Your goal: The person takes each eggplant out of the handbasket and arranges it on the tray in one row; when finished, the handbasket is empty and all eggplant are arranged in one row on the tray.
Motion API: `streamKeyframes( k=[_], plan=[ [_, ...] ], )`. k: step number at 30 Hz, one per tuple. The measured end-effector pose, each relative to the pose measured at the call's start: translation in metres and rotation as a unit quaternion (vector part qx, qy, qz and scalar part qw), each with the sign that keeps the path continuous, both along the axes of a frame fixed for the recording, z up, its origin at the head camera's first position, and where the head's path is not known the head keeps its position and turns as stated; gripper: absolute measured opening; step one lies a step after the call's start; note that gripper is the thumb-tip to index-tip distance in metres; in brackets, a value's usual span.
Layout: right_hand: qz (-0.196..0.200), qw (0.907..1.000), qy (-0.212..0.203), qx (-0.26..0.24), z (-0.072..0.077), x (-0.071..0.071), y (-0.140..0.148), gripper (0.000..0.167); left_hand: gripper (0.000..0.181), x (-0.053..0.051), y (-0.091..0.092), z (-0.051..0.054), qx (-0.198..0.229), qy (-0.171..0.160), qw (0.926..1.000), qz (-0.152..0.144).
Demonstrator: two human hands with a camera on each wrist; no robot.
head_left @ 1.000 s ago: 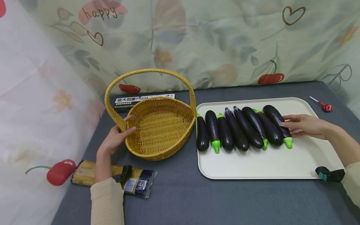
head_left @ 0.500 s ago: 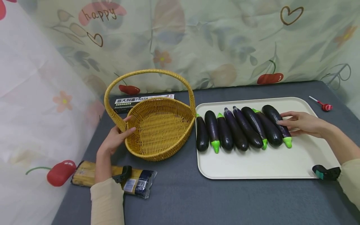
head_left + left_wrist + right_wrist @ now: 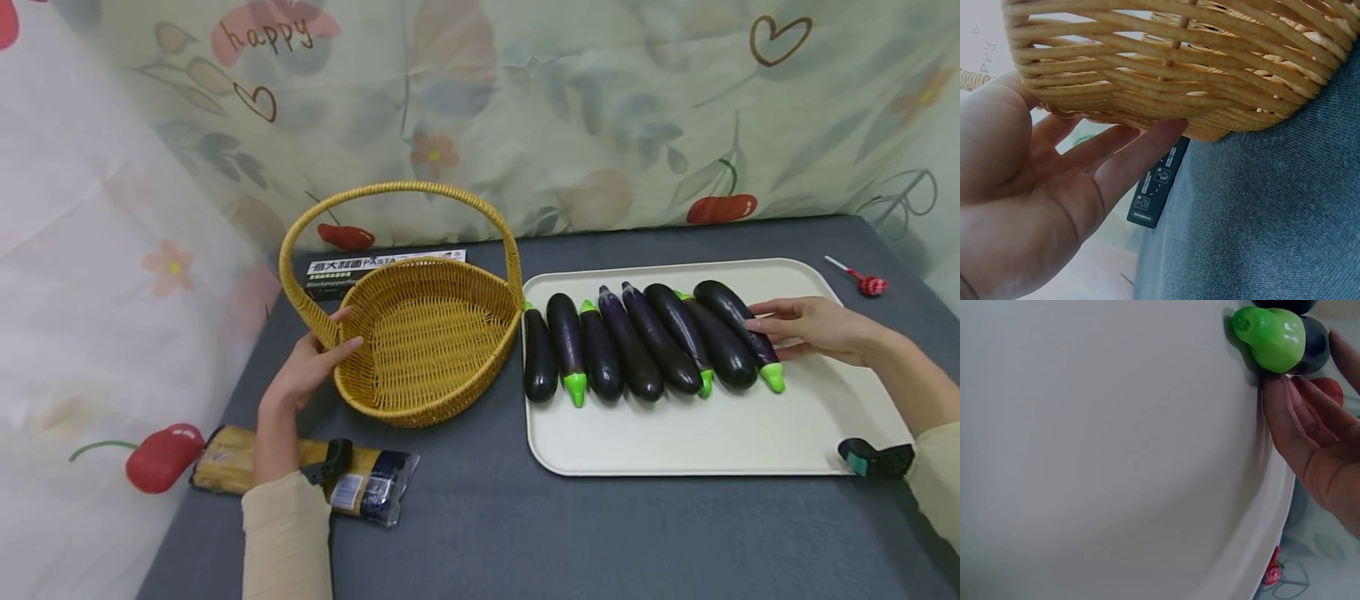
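Observation:
A golden wicker basket (image 3: 427,350) with a tall arched handle stands on the grey table at left, with nothing inside. My left hand (image 3: 307,367) holds its left side, thumb over the rim; in the left wrist view the fingers (image 3: 1113,172) reach beneath the woven wall. Several dark eggplants (image 3: 600,354) lie side by side on a white tray. At the right end of the row, my right hand (image 3: 821,329) grips an eggplant (image 3: 731,312), thumb on top. The right wrist view shows its green stem end (image 3: 1279,340) still low over the tray.
The white tray (image 3: 675,442) has bare surface in front of the row. A pasta box (image 3: 330,279) stands behind the basket. A bag of pasta (image 3: 367,483) lies under the left forearm. A red lollipop (image 3: 870,286) lies beyond the tray's right edge.
The right-end eggplant has turned slightly, its upper end shifting left and its green end a little right. The left hand and the basket stay in place.

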State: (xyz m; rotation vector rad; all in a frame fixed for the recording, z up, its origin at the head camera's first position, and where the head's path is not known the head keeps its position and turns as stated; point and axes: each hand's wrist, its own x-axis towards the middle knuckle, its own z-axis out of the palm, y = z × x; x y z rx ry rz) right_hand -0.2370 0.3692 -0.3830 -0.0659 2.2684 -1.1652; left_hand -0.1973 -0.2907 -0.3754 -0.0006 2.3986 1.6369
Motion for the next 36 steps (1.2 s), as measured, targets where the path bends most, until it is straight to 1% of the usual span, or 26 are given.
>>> streamKeyframes(
  k=[6,9,12,14,16,18,19,21,22,24,25,26,28,29,31,33,35,36],
  plan=[
    [0.0,1.0,0.002,0.006,-0.002,-0.003,0.001,0.07,0.069,-0.002,-0.003,-0.004,0.006,-0.007,1.0,0.004],
    [-0.004,1.0,-0.001,-0.006,-0.004,-0.004,0.003,0.07,0.069,-0.003,-0.004,-0.004,0.006,-0.008,0.9999,0.005],
    [-0.014,0.9993,-0.013,-0.032,-0.007,-0.007,0.006,0.068,0.07,-0.001,-0.006,-0.003,0.003,-0.008,1.0,0.005],
    [-0.028,0.9976,-0.025,-0.058,-0.009,-0.009,0.008,0.061,0.072,0.0,-0.006,-0.002,0.001,-0.006,1.0,0.005],
    [-0.042,0.9944,-0.037,-0.09,-0.01,-0.011,0.012,0.045,0.073,0.0,-0.006,-0.002,0.0,-0.003,1.0,0.006],
    [-0.057,0.9897,-0.05,-0.121,-0.012,-0.013,0.015,0.026,0.074,0.0,-0.006,-0.002,-0.002,-0.001,1.0,0.008],
    [-0.062,0.9873,-0.057,-0.135,-0.013,-0.014,0.017,0.019,0.074,-0.001,-0.006,-0.002,-0.002,-0.001,1.0,0.009],
    [-0.068,0.9835,-0.066,-0.154,-0.014,-0.015,0.021,0.019,0.075,-0.003,-0.007,-0.003,-0.004,0.0,1.0,0.007],
    [-0.067,0.9832,-0.067,-0.156,-0.014,-0.015,0.023,0.02,0.075,-0.004,-0.007,-0.003,-0.006,-0.002,1.0,0.005],
    [-0.063,0.9856,-0.062,-0.144,-0.013,-0.016,0.026,0.018,0.077,-0.006,-0.007,-0.002,-0.009,-0.008,0.9999,0.004],
    [-0.055,0.9886,-0.054,-0.129,-0.012,-0.016,0.027,0.019,0.077,-0.006,-0.008,0.001,-0.01,-0.009,0.9999,0.003],
    [-0.044,0.9921,-0.043,-0.109,-0.011,-0.017,0.028,0.024,0.077,-0.006,-0.009,0.004,-0.011,-0.008,0.9999,0.002],
    [-0.017,0.9982,-0.014,-0.056,-0.008,-0.018,0.03,0.041,0.077,-0.004,-0.011,0.014,0.003,0.0,1.0,0.004],
    [-0.003,0.9995,0.0,-0.031,-0.006,-0.018,0.03,0.049,0.075,-0.004,-0.012,0.02,0.013,0.01,0.9998,0.011],
    [0.021,0.9992,0.031,0.015,0.0,-0.019,0.032,0.063,0.072,-0.003,-0.013,0.037,0.043,0.049,0.9974,0.032],
    [0.027,0.9955,0.06,0.068,0.012,-0.021,0.032,0.072,0.069,-0.006,-0.013,0.058,0.073,0.094,0.9911,0.06],
    [0.034,0.9861,0.1,0.128,0.026,-0.025,0.029,0.079,0.066,-0.01,-0.01,0.084,0.067,0.145,0.9837,0.083],
    [0.038,0.9779,0.128,0.161,0.034,-0.029,0.027,0.081,0.065,-0.013,-0.007,0.098,0.048,0.171,0.9802,0.088]
  ],
)
